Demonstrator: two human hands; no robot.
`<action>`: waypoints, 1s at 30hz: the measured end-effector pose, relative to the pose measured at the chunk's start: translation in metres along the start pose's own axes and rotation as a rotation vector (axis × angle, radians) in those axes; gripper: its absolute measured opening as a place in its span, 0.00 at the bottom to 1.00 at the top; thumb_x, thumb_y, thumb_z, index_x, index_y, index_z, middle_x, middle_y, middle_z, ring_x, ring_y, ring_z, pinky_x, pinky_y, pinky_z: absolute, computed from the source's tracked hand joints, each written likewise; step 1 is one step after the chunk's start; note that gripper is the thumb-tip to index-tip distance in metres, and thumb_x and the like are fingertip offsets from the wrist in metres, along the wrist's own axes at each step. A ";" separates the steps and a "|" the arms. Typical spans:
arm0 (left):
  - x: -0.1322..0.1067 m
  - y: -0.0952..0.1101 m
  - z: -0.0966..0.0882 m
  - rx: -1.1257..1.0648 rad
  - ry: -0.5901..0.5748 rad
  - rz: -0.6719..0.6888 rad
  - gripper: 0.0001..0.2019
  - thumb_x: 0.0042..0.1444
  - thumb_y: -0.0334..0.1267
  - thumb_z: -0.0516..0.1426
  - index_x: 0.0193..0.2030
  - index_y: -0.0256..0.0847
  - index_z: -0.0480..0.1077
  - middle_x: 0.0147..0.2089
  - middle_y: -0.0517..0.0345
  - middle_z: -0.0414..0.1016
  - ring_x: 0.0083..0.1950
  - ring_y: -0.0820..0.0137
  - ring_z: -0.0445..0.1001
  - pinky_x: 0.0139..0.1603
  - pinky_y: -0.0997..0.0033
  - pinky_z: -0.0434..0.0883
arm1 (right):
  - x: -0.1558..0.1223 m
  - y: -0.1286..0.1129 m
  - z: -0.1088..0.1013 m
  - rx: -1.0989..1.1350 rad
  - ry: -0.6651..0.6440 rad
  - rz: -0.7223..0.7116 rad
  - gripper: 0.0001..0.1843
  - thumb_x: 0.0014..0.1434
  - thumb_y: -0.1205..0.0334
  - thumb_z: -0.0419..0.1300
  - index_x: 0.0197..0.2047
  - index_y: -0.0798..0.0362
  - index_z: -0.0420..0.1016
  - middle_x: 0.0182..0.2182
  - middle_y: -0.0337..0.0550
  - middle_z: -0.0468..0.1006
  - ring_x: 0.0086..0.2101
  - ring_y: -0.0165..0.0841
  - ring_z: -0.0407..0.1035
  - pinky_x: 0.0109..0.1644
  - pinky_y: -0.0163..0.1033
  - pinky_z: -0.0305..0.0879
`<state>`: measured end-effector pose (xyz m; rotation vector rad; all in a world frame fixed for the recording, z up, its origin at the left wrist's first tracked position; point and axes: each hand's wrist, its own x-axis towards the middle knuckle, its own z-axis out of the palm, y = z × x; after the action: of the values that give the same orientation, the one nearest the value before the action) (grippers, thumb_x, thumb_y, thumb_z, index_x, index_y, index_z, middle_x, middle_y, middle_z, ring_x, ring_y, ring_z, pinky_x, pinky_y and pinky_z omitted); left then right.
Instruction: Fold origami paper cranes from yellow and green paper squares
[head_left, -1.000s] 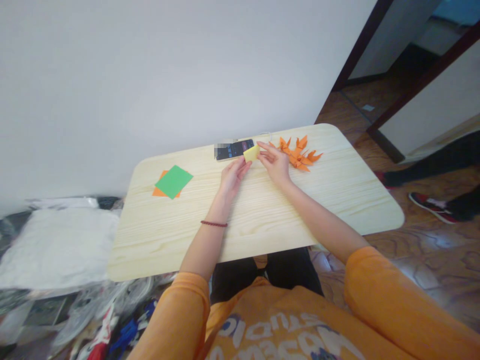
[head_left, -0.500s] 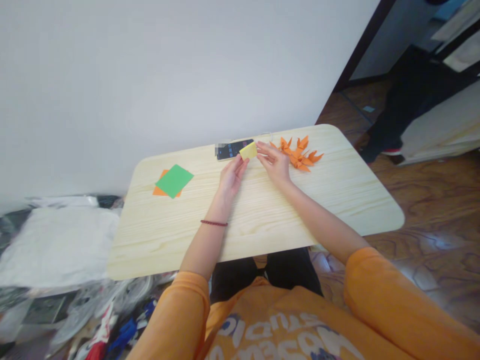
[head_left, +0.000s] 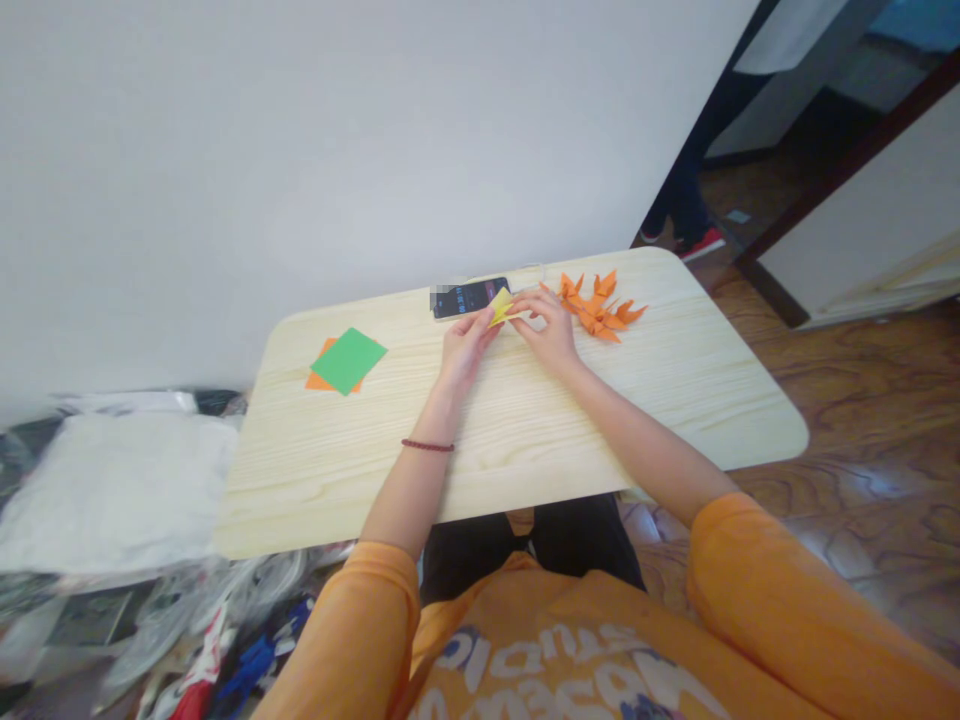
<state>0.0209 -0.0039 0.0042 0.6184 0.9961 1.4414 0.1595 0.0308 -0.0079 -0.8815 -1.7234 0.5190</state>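
A small folded yellow paper (head_left: 501, 305) is pinched between both hands above the pale wooden table (head_left: 675, 390), near its far edge. My left hand (head_left: 465, 350) grips the paper's left side with closed fingers. My right hand (head_left: 551, 325) holds its right side, fingers curled over it. Just behind the paper lies a dark phone (head_left: 471, 297). Right of my right hand sits a cluster of folded orange paper figures (head_left: 600, 305).
A green paper sheet (head_left: 349, 360) lies over an orange sheet (head_left: 319, 380) on the table's left part. White bags and plastic clutter (head_left: 112, 490) sit on the floor at left. Another person's legs and red shoe (head_left: 694, 235) stand in the doorway at upper right.
The yellow paper has gone from a flat rectangle to a narrower, partly folded shape between my fingers. The other person has walked from the right towards the doorway.
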 end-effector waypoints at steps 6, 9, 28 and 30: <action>0.002 -0.003 -0.006 0.138 -0.042 0.020 0.16 0.40 0.39 0.68 0.37 0.37 0.76 0.39 0.55 0.79 0.41 0.69 0.79 0.52 0.66 0.73 | 0.000 0.001 0.001 0.016 -0.066 0.012 0.04 0.53 0.68 0.61 0.31 0.50 0.76 0.37 0.43 0.79 0.42 0.37 0.71 0.41 0.42 0.67; 0.002 -0.003 -0.008 0.195 -0.025 -0.009 0.16 0.41 0.41 0.67 0.37 0.37 0.77 0.39 0.54 0.79 0.38 0.69 0.78 0.45 0.67 0.75 | -0.001 0.001 0.000 -0.011 -0.086 -0.014 0.05 0.52 0.69 0.60 0.30 0.50 0.77 0.37 0.42 0.79 0.42 0.37 0.72 0.47 0.44 0.67; 0.008 -0.009 -0.018 0.767 0.079 0.471 0.09 0.50 0.39 0.60 0.34 0.36 0.79 0.34 0.54 0.81 0.35 0.67 0.77 0.38 0.70 0.71 | -0.003 0.006 0.002 -0.199 -0.254 -0.166 0.14 0.52 0.76 0.54 0.34 0.51 0.77 0.37 0.45 0.69 0.42 0.38 0.63 0.48 0.46 0.62; 0.010 -0.010 -0.020 0.712 0.084 0.439 0.10 0.50 0.40 0.61 0.34 0.36 0.78 0.34 0.53 0.81 0.34 0.68 0.76 0.37 0.70 0.71 | -0.003 0.006 0.003 -0.177 -0.235 -0.146 0.13 0.52 0.75 0.54 0.33 0.51 0.77 0.38 0.45 0.68 0.42 0.37 0.63 0.47 0.45 0.62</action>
<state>0.0073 0.0010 -0.0158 1.3684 1.5211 1.4759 0.1591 0.0325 -0.0156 -0.8356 -2.0557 0.3884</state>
